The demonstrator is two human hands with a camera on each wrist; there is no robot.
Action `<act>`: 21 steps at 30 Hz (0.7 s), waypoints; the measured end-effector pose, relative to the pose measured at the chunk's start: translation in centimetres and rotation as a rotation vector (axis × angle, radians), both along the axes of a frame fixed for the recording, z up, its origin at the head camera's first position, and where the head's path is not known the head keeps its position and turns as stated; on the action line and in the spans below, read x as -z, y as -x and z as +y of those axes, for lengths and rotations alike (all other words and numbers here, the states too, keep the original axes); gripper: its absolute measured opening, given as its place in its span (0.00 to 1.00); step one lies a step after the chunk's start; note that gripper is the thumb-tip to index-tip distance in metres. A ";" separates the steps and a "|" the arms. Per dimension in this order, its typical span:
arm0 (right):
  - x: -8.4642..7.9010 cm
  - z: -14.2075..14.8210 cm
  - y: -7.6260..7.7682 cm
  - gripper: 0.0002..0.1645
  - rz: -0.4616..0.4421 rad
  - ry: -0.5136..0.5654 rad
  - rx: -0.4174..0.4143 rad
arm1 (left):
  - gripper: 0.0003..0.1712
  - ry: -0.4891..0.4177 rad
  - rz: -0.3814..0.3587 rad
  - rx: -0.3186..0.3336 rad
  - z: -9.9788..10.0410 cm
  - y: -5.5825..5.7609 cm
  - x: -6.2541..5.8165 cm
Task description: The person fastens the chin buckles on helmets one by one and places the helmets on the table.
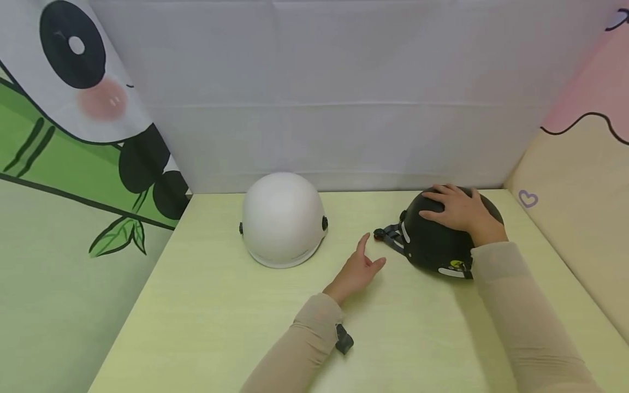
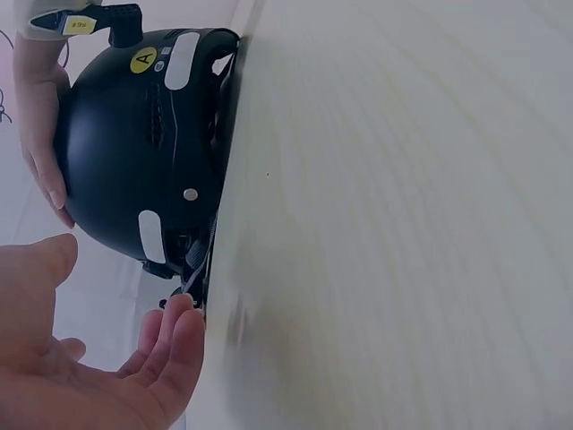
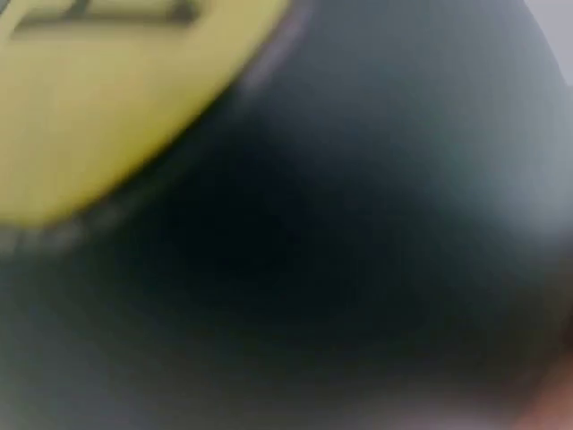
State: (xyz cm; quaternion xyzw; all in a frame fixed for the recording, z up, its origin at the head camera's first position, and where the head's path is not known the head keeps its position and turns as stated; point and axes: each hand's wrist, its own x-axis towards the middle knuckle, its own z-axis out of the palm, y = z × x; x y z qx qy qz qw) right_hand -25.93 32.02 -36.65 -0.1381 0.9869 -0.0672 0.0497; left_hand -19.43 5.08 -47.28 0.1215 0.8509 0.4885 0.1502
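Note:
A black helmet sits on the right part of the table, its strap and buckle sticking out to the left. My right hand rests on top of it with the fingers spread. Just short of the strap, my left hand hovers low over the table, fingers loosely extended and holding nothing. In the left wrist view the left hand shows near the strap side of the black helmet. The right wrist view is filled by the blurred dark shell and a yellow sticker.
A white helmet stands at the back left of the pale table. Behind the table hangs a white cloth wall, with printed panels on both sides. A small black device is on the left wrist.

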 end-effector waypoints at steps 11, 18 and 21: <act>0.2 -3.1 -1.3 0.33 0.050 0.090 -0.032 | 0.39 0.025 -0.003 0.016 -0.9 -0.5 -1.2; 0.8 -4.5 -2.1 0.28 0.086 0.149 -0.052 | 0.38 0.040 -0.020 0.018 -1.3 -0.5 -1.3; 1.2 -4.9 -2.3 0.27 0.106 0.171 -0.068 | 0.37 0.076 -0.008 0.017 -1.7 -0.5 -1.4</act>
